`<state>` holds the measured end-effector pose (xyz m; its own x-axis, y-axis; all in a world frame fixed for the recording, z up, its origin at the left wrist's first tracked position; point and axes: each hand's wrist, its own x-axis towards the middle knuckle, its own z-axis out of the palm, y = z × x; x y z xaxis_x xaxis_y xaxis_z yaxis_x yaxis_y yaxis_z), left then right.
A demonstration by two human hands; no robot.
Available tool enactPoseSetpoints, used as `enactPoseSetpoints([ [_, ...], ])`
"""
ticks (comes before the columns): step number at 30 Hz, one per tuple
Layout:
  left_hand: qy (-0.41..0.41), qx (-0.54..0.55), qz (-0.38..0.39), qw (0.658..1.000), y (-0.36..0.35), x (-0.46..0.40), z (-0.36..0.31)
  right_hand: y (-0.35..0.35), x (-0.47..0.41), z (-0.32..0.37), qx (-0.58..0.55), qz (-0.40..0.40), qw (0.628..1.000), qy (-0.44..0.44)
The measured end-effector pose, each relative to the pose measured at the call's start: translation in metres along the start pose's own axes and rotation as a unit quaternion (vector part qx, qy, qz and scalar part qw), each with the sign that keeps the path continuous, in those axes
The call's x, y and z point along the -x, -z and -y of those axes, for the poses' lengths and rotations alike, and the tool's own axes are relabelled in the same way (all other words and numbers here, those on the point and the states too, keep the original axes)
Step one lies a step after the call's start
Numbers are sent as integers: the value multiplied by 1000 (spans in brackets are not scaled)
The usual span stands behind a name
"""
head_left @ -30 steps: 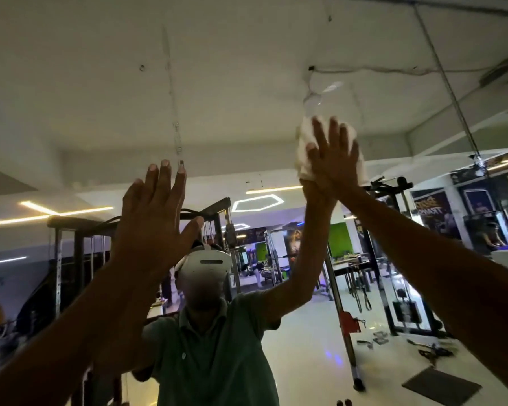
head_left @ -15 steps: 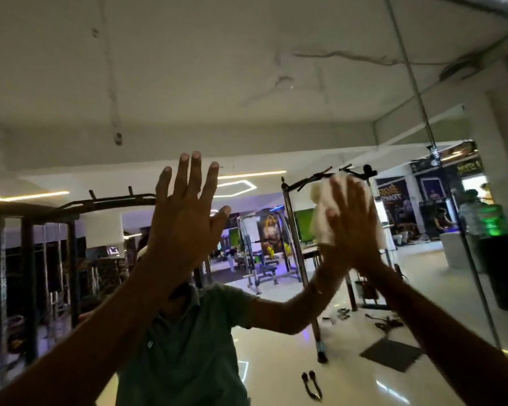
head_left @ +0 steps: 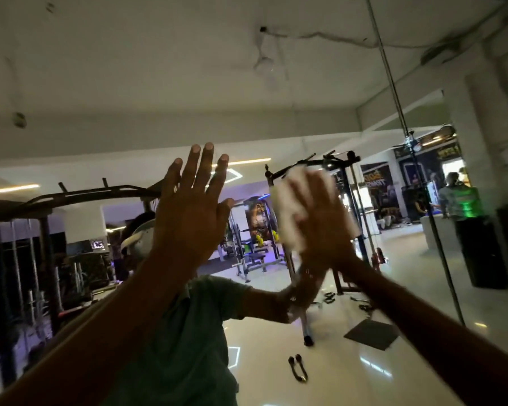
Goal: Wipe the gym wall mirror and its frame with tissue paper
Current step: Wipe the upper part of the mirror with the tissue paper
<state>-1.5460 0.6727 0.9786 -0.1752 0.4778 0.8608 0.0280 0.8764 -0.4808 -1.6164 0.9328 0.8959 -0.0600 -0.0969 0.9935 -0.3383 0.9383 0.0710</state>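
Against the mirror, the right hand presses the tissue paper with fingers flat; the left hand braces, fingers spread. Overlapping, evenly pressed strokes should avoid streaks.

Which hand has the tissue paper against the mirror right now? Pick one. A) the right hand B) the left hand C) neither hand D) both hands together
A: the white tissue paper sits under the right hand, pressed flat on the mirror, while the left hand is spread open with nothing under it.
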Motion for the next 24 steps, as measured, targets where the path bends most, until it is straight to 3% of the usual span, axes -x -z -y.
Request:
enactPoseSetpoints([
  [4, -7, 1, -2, 1000, 2, -1, 1, 12, -51, -131, 14, 31, 950, -309],
  [7, 1, -3, 3, 1000, 2, -2, -6, 7, -61, -89, -10, -20, 920, -392],
  [9, 13, -18, 11, 1000, 2, -2, -7, -1, -29, -18, 30, -29, 956, -291],
  [12, 34, -10, 13, 999, 4, 2, -19, -8, 65, 80, -17, 71, 996, -54],
  [14, 22, 19, 5, 1000, 0, 8, -40, 0, 92, 84, -75, 106, 991, 33],
  [16, -18, 30, 2, 999, -7, 12, -65, 3, 82, 40, -86, 94, 990, 63],
  [18, -36, 16, 20, 999, -14, 14, -80, -2, 61, -31, -53, 51, 997, -4],
  [20, -28, 9, 33, 999, -18, 16, -82, 1, 43, -113, -3, 14, 990, -143],
  [22, -29, 7, 33, 999, -20, 17, -82, 8, 23, -178, 28, 13, 963, -268],
  [24, -29, 0, 31, 999, -21, 17, -84, 9, -1, -194, -9, 7, 918, -397],
])
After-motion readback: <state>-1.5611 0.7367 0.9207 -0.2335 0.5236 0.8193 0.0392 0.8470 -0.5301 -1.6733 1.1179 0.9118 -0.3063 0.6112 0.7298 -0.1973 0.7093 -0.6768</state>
